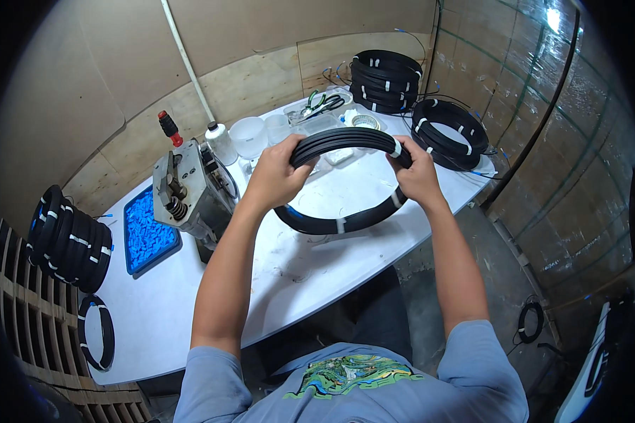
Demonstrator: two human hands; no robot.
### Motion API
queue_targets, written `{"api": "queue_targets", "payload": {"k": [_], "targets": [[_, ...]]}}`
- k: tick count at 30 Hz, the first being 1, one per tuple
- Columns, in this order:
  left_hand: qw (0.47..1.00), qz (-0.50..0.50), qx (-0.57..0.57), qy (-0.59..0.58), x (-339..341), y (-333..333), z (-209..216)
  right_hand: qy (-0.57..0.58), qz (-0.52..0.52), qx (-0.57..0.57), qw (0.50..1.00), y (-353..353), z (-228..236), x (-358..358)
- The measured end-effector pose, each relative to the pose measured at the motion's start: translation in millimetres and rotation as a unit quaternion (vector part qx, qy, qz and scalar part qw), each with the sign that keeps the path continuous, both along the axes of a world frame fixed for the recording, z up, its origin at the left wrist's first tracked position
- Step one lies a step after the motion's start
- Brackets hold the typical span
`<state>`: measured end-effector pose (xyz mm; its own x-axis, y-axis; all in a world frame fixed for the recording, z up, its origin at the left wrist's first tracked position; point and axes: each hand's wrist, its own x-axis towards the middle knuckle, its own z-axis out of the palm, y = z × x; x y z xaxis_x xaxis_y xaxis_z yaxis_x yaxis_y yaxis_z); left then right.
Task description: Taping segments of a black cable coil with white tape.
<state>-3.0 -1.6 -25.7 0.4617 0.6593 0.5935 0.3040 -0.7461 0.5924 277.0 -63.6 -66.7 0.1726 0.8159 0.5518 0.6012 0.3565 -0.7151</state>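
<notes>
A coil of black cable (346, 139), bound with white ties, is held up over the white table between my two hands. My left hand (281, 173) is closed round its left side, and my right hand (418, 173) grips the right side close to a white tie. The coil's near edge hangs lower, tilted toward me. Just left of my left forearm stands a grey metal machine (197, 190) with a red-and-black handle (169, 128) on top.
A blue tray (152, 229) of small blue pieces lies beside the machine. Stacked black coils stand at the left (70, 240) and back right (386, 81), with another coil (449, 134) nearer. A white bottle (221, 143), clear tubs (249, 136) and scissors (324, 106) line the back.
</notes>
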Motion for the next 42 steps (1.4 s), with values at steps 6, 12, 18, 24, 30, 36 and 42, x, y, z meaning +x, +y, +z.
{"api": "queue_targets", "payload": {"k": [6,12,18,24,30,36,42], "targets": [[0.971,0.026,0.085,0.224,31,-11,43,-0.041,0.04,0.068,0.996,-12,24,-29],[0.966,0.002,0.08,0.248,42,-6,54,-0.182,0.058,0.037,0.981,15,43,-42],[0.996,-0.042,-0.069,0.048,-36,28,-7,-0.147,0.041,0.016,0.988,7,43,-32],[0.986,0.091,-0.109,0.086,-17,-2,-4,-0.01,0.024,0.05,0.998,16,-8,-19],[0.988,0.085,0.02,0.13,-4,-8,28,0.201,0.025,-0.028,0.979,25,-61,-34],[0.987,0.083,0.001,0.137,-15,-1,27,0.047,0.095,-0.005,0.994,13,-4,-40],[0.981,0.073,-0.025,0.177,-15,-9,38,-0.038,0.102,-0.034,0.993,11,20,-38]]}}
